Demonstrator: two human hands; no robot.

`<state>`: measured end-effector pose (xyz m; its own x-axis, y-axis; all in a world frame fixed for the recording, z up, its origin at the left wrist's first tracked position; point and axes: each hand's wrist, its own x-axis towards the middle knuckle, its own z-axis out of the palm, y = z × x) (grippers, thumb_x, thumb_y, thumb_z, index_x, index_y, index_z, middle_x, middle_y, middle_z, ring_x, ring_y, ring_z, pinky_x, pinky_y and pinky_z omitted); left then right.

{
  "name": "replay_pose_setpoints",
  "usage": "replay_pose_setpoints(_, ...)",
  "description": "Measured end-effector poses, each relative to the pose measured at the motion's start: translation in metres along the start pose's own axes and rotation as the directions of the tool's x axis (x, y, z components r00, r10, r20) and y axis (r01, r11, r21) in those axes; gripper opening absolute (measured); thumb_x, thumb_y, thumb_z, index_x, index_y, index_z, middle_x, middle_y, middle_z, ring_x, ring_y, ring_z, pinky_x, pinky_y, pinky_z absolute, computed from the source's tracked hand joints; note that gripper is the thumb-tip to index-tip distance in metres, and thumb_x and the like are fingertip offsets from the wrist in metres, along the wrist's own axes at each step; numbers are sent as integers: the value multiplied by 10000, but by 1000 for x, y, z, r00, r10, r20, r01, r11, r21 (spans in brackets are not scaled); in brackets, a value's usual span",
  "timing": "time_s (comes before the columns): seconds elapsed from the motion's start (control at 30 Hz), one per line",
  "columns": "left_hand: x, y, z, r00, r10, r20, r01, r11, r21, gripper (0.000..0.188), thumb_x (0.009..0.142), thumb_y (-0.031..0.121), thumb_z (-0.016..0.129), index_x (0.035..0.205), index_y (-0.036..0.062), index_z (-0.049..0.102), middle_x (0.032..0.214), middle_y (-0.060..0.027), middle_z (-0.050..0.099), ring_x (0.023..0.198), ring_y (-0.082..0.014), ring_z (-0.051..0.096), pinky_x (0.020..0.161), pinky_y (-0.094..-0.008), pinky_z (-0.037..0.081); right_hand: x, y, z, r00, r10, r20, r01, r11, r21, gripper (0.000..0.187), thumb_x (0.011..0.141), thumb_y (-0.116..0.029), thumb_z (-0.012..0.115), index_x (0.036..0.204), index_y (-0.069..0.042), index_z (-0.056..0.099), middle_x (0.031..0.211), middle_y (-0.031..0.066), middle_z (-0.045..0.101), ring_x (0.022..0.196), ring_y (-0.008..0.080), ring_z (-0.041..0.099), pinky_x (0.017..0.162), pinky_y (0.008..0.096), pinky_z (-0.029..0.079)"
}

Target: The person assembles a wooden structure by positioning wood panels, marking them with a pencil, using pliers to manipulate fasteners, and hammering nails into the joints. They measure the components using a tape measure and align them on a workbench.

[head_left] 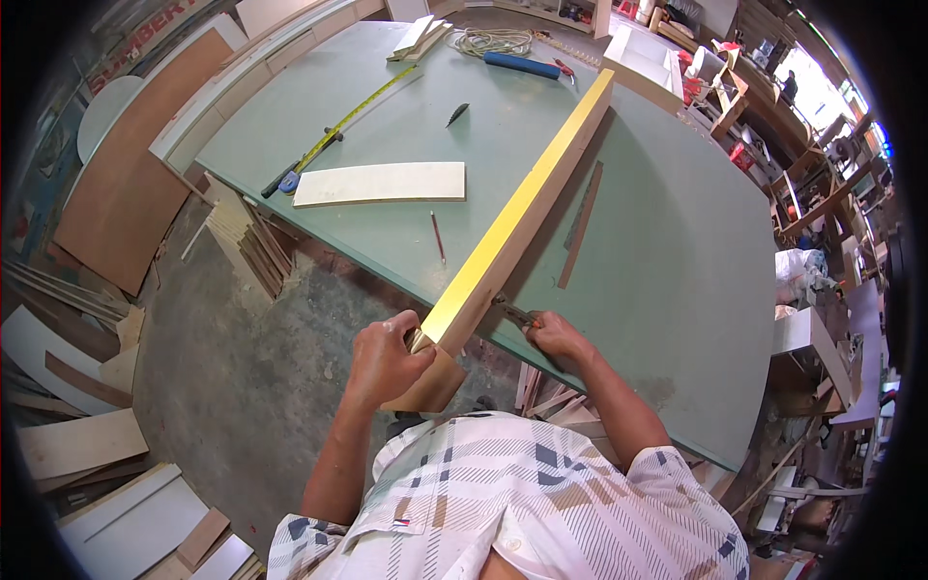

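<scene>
Two hands: left fingers of the left hand (pixel 389 358) are bent, pinching the near end of the long yellow-topped board (pixel 527 193); the right hand (pixel 559 338) wraps its fingers around a pincer-like tool (pixel 517 313).
Board: lies across the green table (pixel 696 251), near end beyond the edge.
Tool head: may slip and scratch the board's side, if the pull is crooked.
Overhanging end: could twist, if the left grip loosens.
Tabletop count: one board, one tape measure (pixel 290 182), one pencil (pixel 438 239), one blue cylinder (pixel 522 66).

A green table (pixel 686 290) carries a beam (pixel 528 189), white board (pixel 382 184) and pencil (pixel 438 238).
</scene>
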<state>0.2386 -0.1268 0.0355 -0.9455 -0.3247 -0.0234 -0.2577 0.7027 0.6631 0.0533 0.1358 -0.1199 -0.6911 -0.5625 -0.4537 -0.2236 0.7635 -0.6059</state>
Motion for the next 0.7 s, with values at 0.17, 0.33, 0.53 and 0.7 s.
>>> replay_pose_setpoints(0.17, -1, 0, -1, 1000, -8, 10, 8, 1000, -11, 323, 709, 263, 767, 876, 7, 664, 706, -203, 642, 653, -340, 655, 635, -407, 496, 9, -8, -11, 999, 16, -35, -20, 990, -138, 279, 896, -218, 579, 1053, -6, 670, 936, 258, 696, 897, 427, 672, 790, 488, 520)
replay_pose_setpoints(0.33, -2, 0, 1, 1000, -2, 15, 2, 1000, -19, 316, 710, 262, 755, 897, 20, 674, 726, -209, 643, 682, -373, 654, 655, -425, 501, 11, -14, -19, 944, -303, -131, 180, 806, -564, 280, 826, -101, 552, 1075, -61, 672, 944, 223, 690, 904, 395, 694, 786, 475, 561)
replay_pose_setpoints(0.53, -3, -3, 2, 1000, 20, -9, -21, 999, -35, 301, 714, 251, 747, 893, 21, 669, 747, -214, 650, 717, -405, 651, 663, -439, 505, 9, -28, -30, 931, -353, -94, 181, 669, -720, 241, 823, -58, 551, 1043, -39, 649, 955, 219, 669, 899, 401, 693, 757, 486, 560)
replay_pose_setpoints(0.7, -3, -2, 3, 1000, 19, -9, -19, 999, -36, 296, 716, 244, 750, 891, 20, 668, 748, -214, 650, 727, -407, 654, 664, -443, 504, 8, -38, -32, 934, -349, -73, 175, 627, -759, 214, 820, -62, 575, 1021, -37, 645, 953, 212, 674, 876, 380, 709, 732, 471, 571)
